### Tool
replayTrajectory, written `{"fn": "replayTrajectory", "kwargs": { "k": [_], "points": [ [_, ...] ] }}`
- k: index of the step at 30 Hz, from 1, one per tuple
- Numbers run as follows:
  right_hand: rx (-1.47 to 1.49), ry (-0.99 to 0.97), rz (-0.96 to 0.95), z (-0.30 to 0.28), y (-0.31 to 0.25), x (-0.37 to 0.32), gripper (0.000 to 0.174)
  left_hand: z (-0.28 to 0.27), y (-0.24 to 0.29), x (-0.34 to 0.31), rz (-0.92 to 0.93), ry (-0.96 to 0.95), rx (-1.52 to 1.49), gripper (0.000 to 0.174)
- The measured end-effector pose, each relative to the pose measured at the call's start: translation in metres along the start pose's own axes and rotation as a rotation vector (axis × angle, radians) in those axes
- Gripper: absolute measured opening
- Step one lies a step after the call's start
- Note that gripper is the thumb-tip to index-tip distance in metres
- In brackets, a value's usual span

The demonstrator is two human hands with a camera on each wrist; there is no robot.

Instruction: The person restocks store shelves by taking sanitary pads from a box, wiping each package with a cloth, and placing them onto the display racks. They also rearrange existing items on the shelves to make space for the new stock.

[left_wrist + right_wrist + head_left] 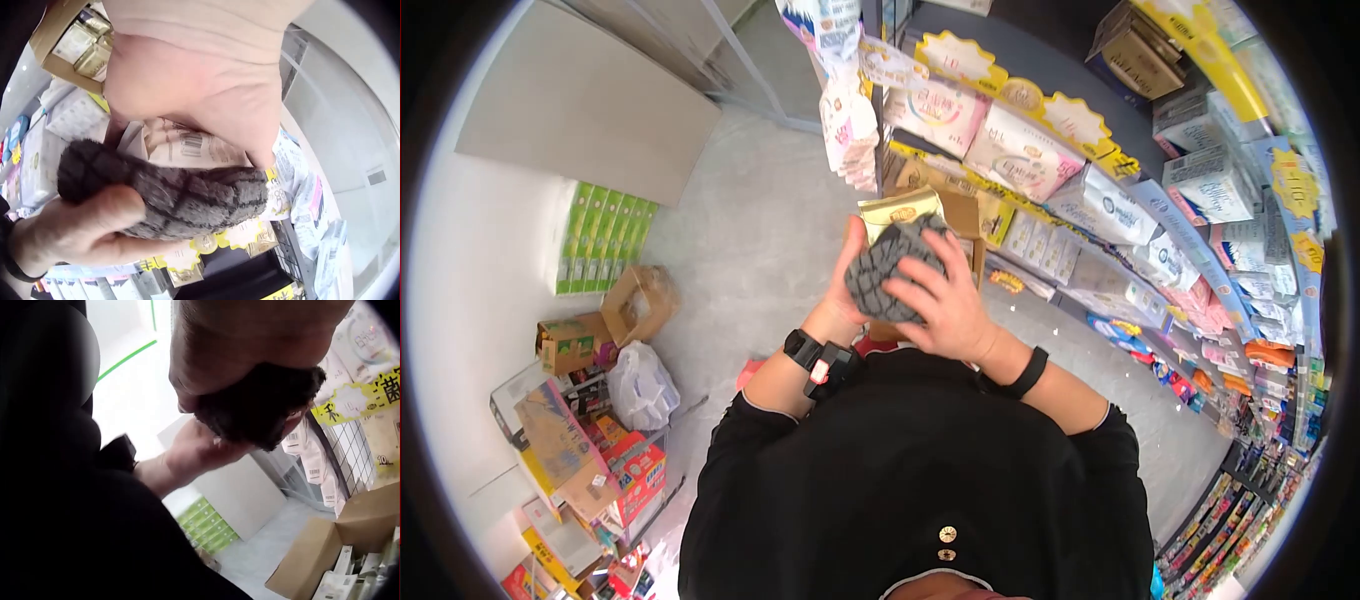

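Note:
A dark grey fuzzy item with black lines is between both hands in front of the chest. The left hand cups it from its left side, thumb raised; in the left wrist view the left palm lies across the item's far side. The right hand lies over it with fingers spread, and its thumb and fingers pinch its edge. In the right wrist view the item is dark and partly covered. A gold packet shows just beyond; whether a hand touches it I cannot tell.
Shelves with packaged goods run along the right. An open cardboard box of packets stands near the hands. Hanging packets are ahead. Cartons, a white plastic bag and green boxes are at left.

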State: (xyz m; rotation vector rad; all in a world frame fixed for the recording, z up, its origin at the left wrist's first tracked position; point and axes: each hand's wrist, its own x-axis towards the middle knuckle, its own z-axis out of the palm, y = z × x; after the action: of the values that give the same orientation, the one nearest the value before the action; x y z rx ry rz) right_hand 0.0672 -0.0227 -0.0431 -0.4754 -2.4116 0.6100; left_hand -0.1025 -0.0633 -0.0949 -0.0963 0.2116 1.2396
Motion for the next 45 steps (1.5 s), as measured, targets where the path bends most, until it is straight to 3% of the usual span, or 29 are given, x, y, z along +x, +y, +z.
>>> {"fn": "replayTrajectory", "kwargs": {
  "k": [2,4,6,8,10,12,15,16,18,19,20,21,22,24,26,28,30,31,32,34,35,36,38,40,42,44,45],
  "points": [
    [-0.082,-0.042,-0.087,-0.007,-0.006,0.004,0.061,0.015,0.006,0.006,-0.019,-0.086,0.164,0.083],
    [-0.087,0.005,-0.099,-0.016,-0.007,0.015,0.059,0.013,0.013,0.008,-0.056,-0.084,0.186,0.081],
    [0.012,0.083,-0.042,-0.021,-0.006,0.024,0.058,0.016,0.023,0.012,-0.168,-0.234,0.113,0.079],
    [-0.023,0.136,-0.048,-0.026,-0.007,0.031,0.055,0.030,0.022,0.013,-0.162,-0.244,0.184,0.079],
    [-0.005,0.238,0.043,-0.030,-0.011,0.038,0.052,0.047,0.019,0.013,-0.001,-0.083,0.439,0.080],
    [-0.039,0.260,0.040,-0.035,-0.012,0.039,0.049,0.048,0.020,0.016,-0.005,-0.128,0.476,0.080],
    [-0.005,0.414,0.227,-0.041,-0.009,0.038,0.046,0.044,0.021,0.015,0.059,-0.026,0.551,0.077],
    [-0.060,0.477,0.248,-0.046,-0.001,0.038,0.045,0.038,0.025,0.010,0.060,-0.085,0.539,0.076],
    [0.715,0.666,0.667,-0.054,0.002,0.039,0.044,0.038,0.030,0.005,0.121,-0.180,0.700,0.061],
    [0.701,0.667,0.599,-0.065,-0.004,0.044,0.044,0.050,0.032,0.002,0.123,-0.186,0.700,0.061],
    [0.685,0.668,0.534,-0.077,-0.010,0.049,0.044,0.062,0.033,-0.002,0.223,-0.242,0.993,0.068],
    [0.479,0.597,0.388,-0.082,-0.008,0.048,0.047,0.074,0.033,-0.007,0.323,-0.295,1.283,0.076],
    [0.310,0.502,0.272,-0.086,-0.021,0.056,0.050,0.080,0.031,-0.011,0.319,-0.297,1.279,0.076],
    [0.002,0.116,0.044,-0.080,-0.046,0.075,0.051,0.087,0.027,-0.019,0.335,-0.238,1.614,0.057],
    [-0.153,0.025,0.029,-0.063,-0.058,0.077,0.049,0.047,0.028,-0.005,0.489,-0.450,1.738,0.059],
    [-0.109,0.063,0.086,-0.058,-0.053,0.076,0.049,0.072,0.028,-0.017,0.345,-0.277,1.669,0.055],
    [0.169,0.174,0.301,-0.057,-0.036,0.064,0.046,0.078,0.027,-0.026,0.127,-0.148,1.519,0.052],
    [0.170,0.225,0.362,-0.057,-0.021,0.056,0.045,0.082,0.028,-0.029,0.019,-0.058,1.417,0.055],
    [0.240,0.258,0.548,-0.060,-0.015,0.048,0.044,0.086,0.028,-0.032,0.018,-0.056,1.413,0.055],
    [0.609,0.307,0.791,-0.067,-0.003,0.036,0.045,0.093,0.031,-0.034,0.483,-0.251,1.696,0.061],
    [0.606,0.299,0.789,-0.069,-0.002,0.034,0.045,0.096,0.033,-0.034,0.625,-0.267,1.806,0.065],
    [0.660,0.388,0.782,-0.074,-0.004,0.034,0.046,0.100,0.035,-0.033,0.632,-0.262,1.801,0.065],
    [0.716,0.481,0.778,-0.082,-0.011,0.039,0.048,0.106,0.036,-0.031,0.868,-0.168,2.167,0.067],
    [0.300,0.469,0.315,-0.084,-0.026,0.054,0.051,0.107,0.031,-0.025,0.907,-0.102,2.300,0.063],
    [-0.037,0.272,0.173,-0.071,-0.051,0.070,0.052,0.108,0.025,-0.018,0.950,-0.050,2.434,0.060],
    [-0.190,0.315,0.142,-0.047,-0.056,0.071,0.053,0.107,0.022,-0.008,0.979,-0.143,2.122,0.051],
    [-0.137,0.325,0.159,-0.043,-0.046,0.067,0.052,0.106,0.025,-0.006,1.017,-0.168,2.201,0.046]
  ]
}}
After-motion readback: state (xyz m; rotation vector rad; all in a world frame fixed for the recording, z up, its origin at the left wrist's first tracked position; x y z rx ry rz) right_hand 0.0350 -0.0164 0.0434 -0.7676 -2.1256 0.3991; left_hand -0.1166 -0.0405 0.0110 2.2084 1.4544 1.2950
